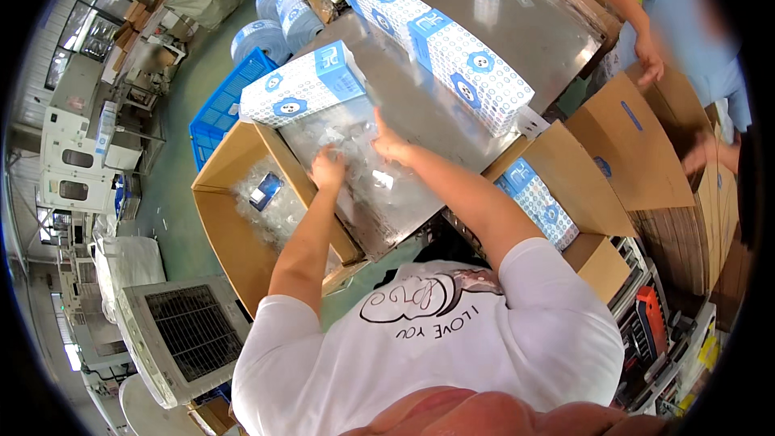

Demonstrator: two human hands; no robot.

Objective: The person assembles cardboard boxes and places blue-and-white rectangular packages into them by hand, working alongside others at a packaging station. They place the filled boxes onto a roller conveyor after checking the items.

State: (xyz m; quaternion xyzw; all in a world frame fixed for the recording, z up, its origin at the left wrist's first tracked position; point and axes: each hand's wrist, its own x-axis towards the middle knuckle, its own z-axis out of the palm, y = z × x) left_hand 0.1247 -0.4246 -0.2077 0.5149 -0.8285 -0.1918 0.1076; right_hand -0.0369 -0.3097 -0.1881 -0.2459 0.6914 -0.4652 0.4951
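On the metal table (408, 194) lies a loose heap of small clear plastic pieces (352, 145), whose exact kind I cannot make out. My left hand (328, 168) is at the heap's near left side, fingers curled in; what is in them is hidden. Just right of it, my right hand (388, 140) rests beside the heap with its fingers stretched and apart. Beyond both hands lies a long white and blue printed carton (303, 85). Against the table's left edge, an open cardboard box (222, 222) holds more clear plastic pieces and a small dark blue item (266, 191).
A row of printed cartons (452, 56) crosses the table. At right, an open cardboard box (593, 254) holds a printed carton. Another person (646, 40) handles cardboard there. A blue crate (219, 117), bagged rolls (278, 20) and an air cooler (190, 335) stand left.
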